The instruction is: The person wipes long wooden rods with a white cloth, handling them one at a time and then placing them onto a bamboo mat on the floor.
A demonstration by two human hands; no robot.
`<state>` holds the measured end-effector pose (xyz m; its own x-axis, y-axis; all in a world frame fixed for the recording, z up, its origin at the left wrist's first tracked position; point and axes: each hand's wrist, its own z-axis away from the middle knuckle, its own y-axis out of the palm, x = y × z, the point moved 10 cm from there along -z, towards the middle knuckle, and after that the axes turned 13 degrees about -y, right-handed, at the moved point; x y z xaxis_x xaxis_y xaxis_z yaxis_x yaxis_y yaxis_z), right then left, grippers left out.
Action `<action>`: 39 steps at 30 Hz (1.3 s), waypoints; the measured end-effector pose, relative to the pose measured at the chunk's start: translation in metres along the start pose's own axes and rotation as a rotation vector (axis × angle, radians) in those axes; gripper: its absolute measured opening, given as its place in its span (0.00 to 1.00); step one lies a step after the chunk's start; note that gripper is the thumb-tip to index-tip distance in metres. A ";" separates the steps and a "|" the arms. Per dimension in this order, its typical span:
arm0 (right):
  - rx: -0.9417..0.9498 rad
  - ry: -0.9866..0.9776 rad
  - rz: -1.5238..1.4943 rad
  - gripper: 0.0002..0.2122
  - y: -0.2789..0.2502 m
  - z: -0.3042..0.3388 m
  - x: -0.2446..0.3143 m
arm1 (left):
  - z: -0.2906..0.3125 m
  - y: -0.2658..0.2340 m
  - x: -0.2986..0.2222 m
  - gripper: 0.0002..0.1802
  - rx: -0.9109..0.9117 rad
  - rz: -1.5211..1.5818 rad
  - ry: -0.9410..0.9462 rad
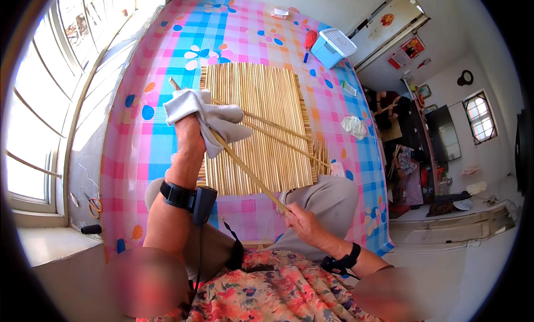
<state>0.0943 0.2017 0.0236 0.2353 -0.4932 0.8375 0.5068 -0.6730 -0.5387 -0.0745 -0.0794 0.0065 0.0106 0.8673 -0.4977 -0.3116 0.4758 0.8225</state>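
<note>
A long, thin tan stick (245, 167) runs slantwise in front of me, its far end up at the left. My left hand (188, 126) is closed round a pale grey cloth (219, 117) that wraps the stick's upper part; the cloth covers most of the fingers. Near its lower end, my right hand (305, 222) grips the bare stick by my knee. Beneath lies a mat of parallel straw-coloured sticks (256, 91), and two loose sticks (281, 128) rest across it. Beside its right edge sits a bunch of thin sticks (321, 149).
A checked, flowered sheet (150, 172) spreads under everything. Toward the far right stand a blue lidded box (328, 49) and a red-headed tool (310, 40). A crumpled white cloth (354, 127) lies right of the mat. Scissors (94, 205) rest on the window ledge. Other people (405, 158) sit farther right.
</note>
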 end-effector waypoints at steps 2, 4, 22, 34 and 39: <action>-0.017 0.037 -0.024 0.08 -0.004 0.035 -0.007 | 0.001 -0.009 -0.012 0.15 -0.046 -0.027 0.049; -0.020 0.057 0.008 0.08 -0.011 0.061 -0.010 | -0.004 -0.019 -0.013 0.13 -0.021 -0.031 0.004; -0.326 -0.104 -0.011 0.06 -0.056 0.085 0.016 | 0.112 -0.002 -0.017 0.23 0.219 -0.199 -0.193; 0.063 -0.154 -0.717 0.12 0.088 -0.060 0.048 | 0.167 -0.015 0.096 0.23 0.160 -0.209 -0.365; 0.157 -0.201 -0.718 0.17 0.092 -0.047 0.070 | 0.173 -0.036 0.069 0.19 -0.062 -0.340 -0.077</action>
<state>0.1181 0.0794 0.0283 -0.0575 0.1560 0.9861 0.7010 -0.6969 0.1512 0.1015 -0.0113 -0.0094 0.1945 0.6703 -0.7162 -0.3353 0.7316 0.5936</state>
